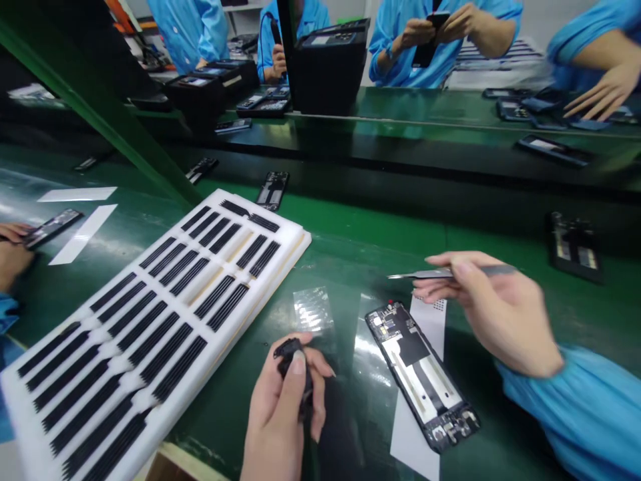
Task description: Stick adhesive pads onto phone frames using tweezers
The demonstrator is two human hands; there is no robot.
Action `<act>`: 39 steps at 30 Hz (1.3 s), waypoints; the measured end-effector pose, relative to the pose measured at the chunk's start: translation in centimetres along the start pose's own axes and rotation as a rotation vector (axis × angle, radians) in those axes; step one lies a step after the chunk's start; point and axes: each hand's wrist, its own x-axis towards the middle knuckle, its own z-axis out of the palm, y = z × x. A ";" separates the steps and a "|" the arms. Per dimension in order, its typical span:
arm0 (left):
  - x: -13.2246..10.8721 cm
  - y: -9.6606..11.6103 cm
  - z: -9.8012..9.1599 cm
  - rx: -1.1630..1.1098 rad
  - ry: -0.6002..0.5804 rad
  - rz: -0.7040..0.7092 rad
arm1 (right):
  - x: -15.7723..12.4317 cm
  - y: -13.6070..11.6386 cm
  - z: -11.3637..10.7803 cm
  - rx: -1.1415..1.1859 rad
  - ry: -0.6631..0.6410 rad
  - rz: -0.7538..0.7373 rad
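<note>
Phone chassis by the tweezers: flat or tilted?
Flat, interior up: the phone chassis lies along a white paper strip on the green bench mat.

**Remote tally, as I see it**

I count two bare hands, my left hand [278, 417] and my right hand [488, 314]; one slim steel pair of tweezers [451, 272]; one small black part [289, 354]; one open black phone housing [420, 374]; one white foam tray [288, 234]; one clear plastic sheet [313, 310]; four blue-smocked co-workers [445, 53]; one more blue sleeve [6, 314].
</note>
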 end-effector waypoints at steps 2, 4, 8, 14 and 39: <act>0.9 0.5 -0.4 0.284 -0.061 0.107 | 2.0 1.9 -0.3 0.106 -0.095 0.130; 1.9 0.7 -0.7 0.632 -0.210 0.252 | 2.9 3.5 -0.2 0.149 -0.207 0.221; 4.4 0.5 0.0 1.388 -0.468 0.714 | 2.6 4.9 0.3 0.138 -0.293 0.252; 7.0 0.1 2.8 2.043 -0.554 0.923 | 2.3 5.3 0.1 0.133 -0.296 0.235; 8.4 0.2 3.1 1.879 -0.663 0.752 | 2.3 5.3 0.0 0.028 -0.350 0.128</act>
